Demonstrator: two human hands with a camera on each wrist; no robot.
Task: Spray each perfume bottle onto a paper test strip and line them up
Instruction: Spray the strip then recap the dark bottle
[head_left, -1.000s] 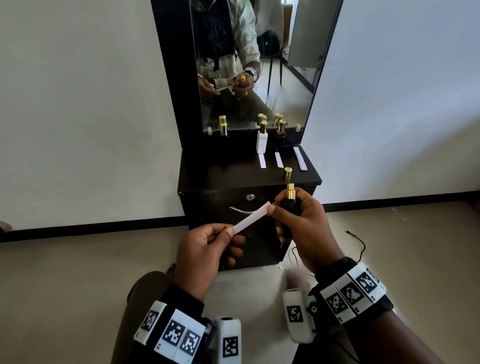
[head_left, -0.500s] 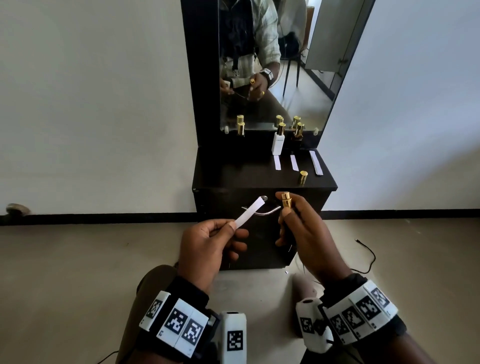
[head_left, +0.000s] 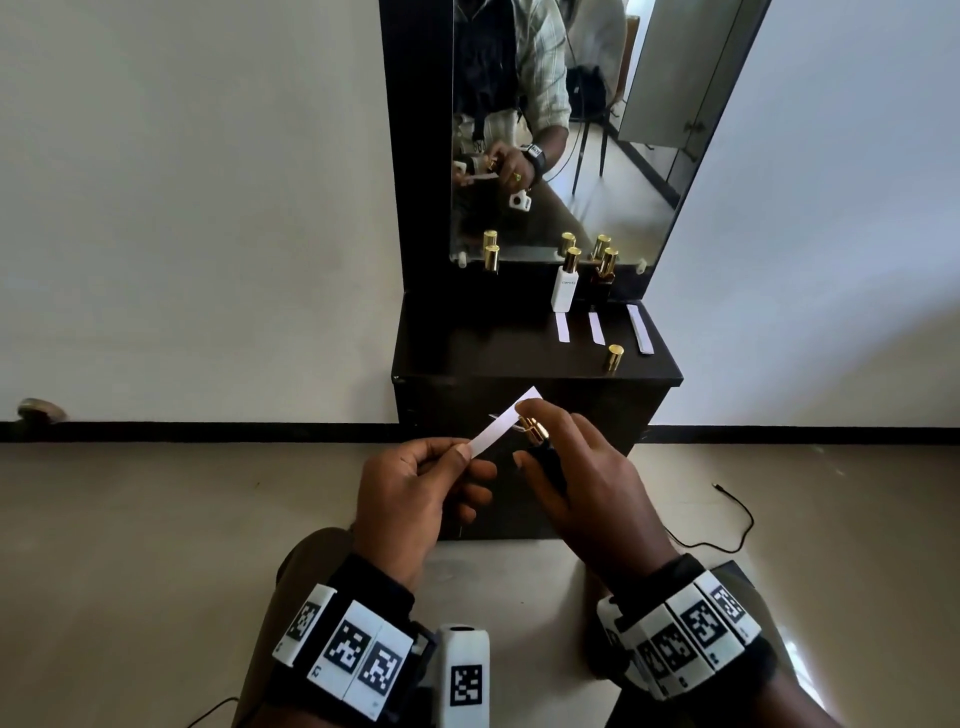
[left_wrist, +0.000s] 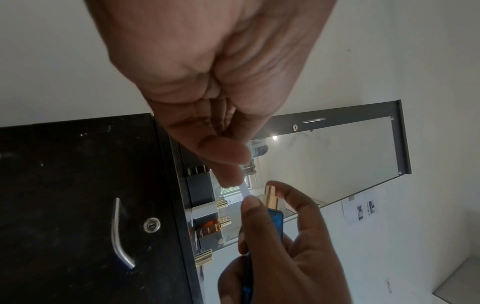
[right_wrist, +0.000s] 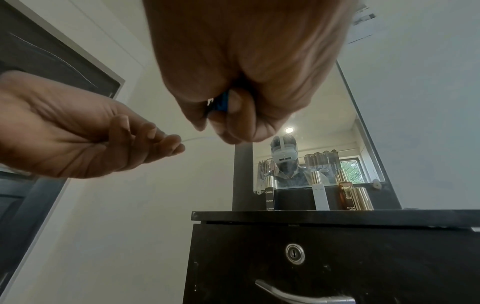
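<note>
My left hand (head_left: 415, 493) pinches the near end of a white paper strip (head_left: 501, 423) between thumb and forefinger, in front of the cabinet. My right hand (head_left: 587, 488) grips a dark blue perfume bottle (head_left: 545, 457) with a gold sprayer (head_left: 535, 428) tilted toward the strip; the forefinger lies over the sprayer. In the left wrist view the bottle (left_wrist: 274, 218) and strip (left_wrist: 245, 191) nearly touch. On the cabinet top stand a black bottle (head_left: 491, 260), a white bottle (head_left: 565, 283) and an amber bottle (head_left: 605, 273), with three strips (head_left: 595, 327) lying before them and a loose gold cap (head_left: 614, 357).
The black cabinet (head_left: 519, 364) with a mirror (head_left: 561, 130) stands against a white wall. Its drawer has a metal handle (right_wrist: 298, 296) and a lock (right_wrist: 294, 254). A black cable (head_left: 732, 519) lies on the floor at right. My knee (head_left: 306, 566) is below the left hand.
The bottle tilted left and its sprayer came up against the strip. The strip's far end rose slightly. The head view shifted, with both hands staying in front of the drawer.
</note>
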